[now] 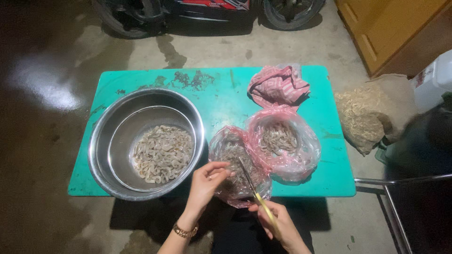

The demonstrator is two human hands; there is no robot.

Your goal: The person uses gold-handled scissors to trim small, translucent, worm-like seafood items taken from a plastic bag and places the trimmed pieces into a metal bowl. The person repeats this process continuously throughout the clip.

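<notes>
Right hand [278, 226] gripping scissors [254, 190], left hand [207, 181] pinching a shrimp [229, 173], both just beside the bowl [101, 136].

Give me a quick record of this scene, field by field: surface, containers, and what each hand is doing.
surface: low green table on a concrete floor
bowl: steel bowl with an inner strainer holding pale shrimp
bags: two open plastic bags of shrimp; a crumpled pink bag behind
left hand: pinching something small over the nearer bag
right hand: holding yellow-handled scissors
</notes>
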